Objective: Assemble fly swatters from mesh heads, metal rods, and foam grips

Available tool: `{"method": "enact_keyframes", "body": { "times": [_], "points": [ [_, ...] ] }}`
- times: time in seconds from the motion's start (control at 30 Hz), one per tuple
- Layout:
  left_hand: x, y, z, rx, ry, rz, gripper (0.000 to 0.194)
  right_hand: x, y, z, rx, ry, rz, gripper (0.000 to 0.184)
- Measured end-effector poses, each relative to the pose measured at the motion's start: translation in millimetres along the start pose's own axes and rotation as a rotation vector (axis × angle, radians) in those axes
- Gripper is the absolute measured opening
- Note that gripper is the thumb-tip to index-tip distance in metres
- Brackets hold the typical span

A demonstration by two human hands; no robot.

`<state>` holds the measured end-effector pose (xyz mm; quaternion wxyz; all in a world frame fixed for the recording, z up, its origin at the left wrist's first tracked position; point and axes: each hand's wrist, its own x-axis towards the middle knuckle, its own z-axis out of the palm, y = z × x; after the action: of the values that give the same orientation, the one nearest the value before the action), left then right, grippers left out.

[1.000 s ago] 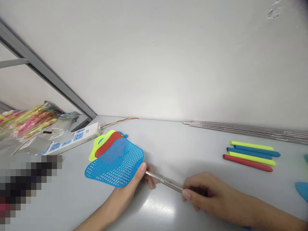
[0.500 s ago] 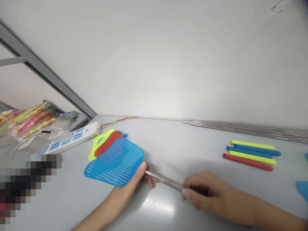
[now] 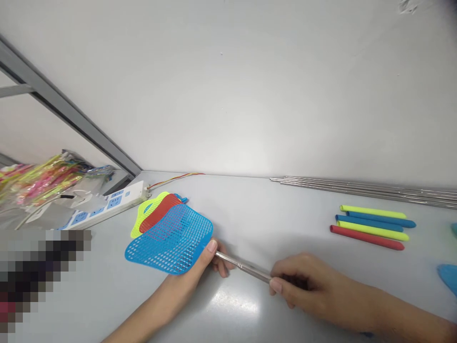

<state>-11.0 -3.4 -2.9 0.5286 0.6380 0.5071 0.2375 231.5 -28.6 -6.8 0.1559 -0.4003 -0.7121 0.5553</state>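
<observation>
A blue mesh fly swatter head (image 3: 171,240) tilts in front of me, its neck pinched between the thumb and fingers of my left hand (image 3: 209,262). From that neck a silver metal rod (image 3: 243,267) slopes down to the right, thicker toward its far end. My right hand (image 3: 303,283) is closed round that thicker end, which its fingers hide. Behind the blue head, a red swatter head (image 3: 160,213) and a yellow one (image 3: 141,216) lie overlapping on the grey table (image 3: 257,214).
Several coloured handle tubes (image 3: 371,228) lie side by side at the right. Behind them, thin metal rods (image 3: 357,188) run along the wall. A power strip (image 3: 114,202) and plastic-bagged items (image 3: 53,176) are at the left. Part of a blue object (image 3: 449,276) shows at the right edge.
Both hands keep their hold on the swatter, with almost no movement. The whole view has shifted very slightly.
</observation>
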Motion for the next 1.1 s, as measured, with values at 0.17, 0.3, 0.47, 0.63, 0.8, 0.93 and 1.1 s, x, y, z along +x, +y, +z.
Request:
{"method": "enact_keyframes", "body": {
  "times": [0.17,0.3,0.47,0.63,0.8,0.93,1.1],
  "points": [
    [0.0,1.9,0.0,0.021,-0.010,-0.014,0.044,-0.4,3.6,0.8,-0.024,0.014,-0.025,0.027],
    [0.5,3.5,0.0,0.035,-0.008,-0.004,0.043,0.6,2.9,-0.3,-0.040,0.021,-0.025,0.028],
    [0.5,6.1,-0.2,0.059,-0.002,-0.005,0.043,1.5,0.7,-1.1,-0.033,0.004,-0.029,0.028],
    [-0.7,6.6,0.3,0.053,-0.009,-0.009,0.042,-0.2,-1.8,-1.4,-0.066,0.009,-0.009,0.029],
    [-0.9,7.6,0.3,0.050,-0.006,-0.020,0.042,-0.4,-0.9,-0.7,-0.063,0.011,-0.005,0.030],
    [-0.4,7.6,0.2,0.054,-0.001,-0.018,0.041,0.6,-1.0,-1.2,-0.047,0.003,-0.013,0.028],
    [-1.3,6.3,-0.4,0.053,-0.017,-0.018,0.041,0.1,-2.5,-1.4,-0.047,0.004,-0.024,0.029]
  ]
}}
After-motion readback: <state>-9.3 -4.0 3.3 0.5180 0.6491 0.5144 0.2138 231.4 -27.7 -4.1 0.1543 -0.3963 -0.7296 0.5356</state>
